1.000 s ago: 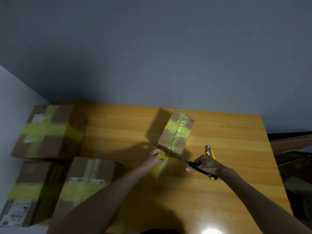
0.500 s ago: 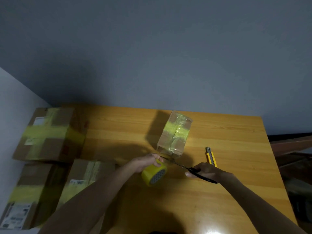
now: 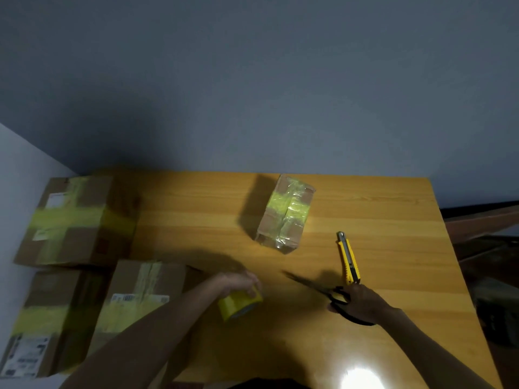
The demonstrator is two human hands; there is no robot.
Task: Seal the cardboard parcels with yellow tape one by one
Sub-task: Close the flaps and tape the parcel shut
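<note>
Curling over the yellow tape roll (image 3: 240,303) from above, the left hand (image 3: 238,282) grips it low and left of centre, over the wooden table (image 3: 196,220). The right hand (image 3: 362,301), lower right of centre, has its fingers hooked through the black scissors (image 3: 314,286), whose blurred blades point up-left. The small parcel (image 3: 286,214), crossed with yellow tape, sits apart at upper centre. A yellow utility knife (image 3: 348,258) lies just above the right hand. 3 taped parcels (image 3: 75,220) crowd the left edge.

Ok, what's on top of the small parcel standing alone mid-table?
The small parcel carries a band of yellow tape across its top face, with glossy clear film along the seam. Nothing else rests on it. Its contents and underside are hidden.
</note>
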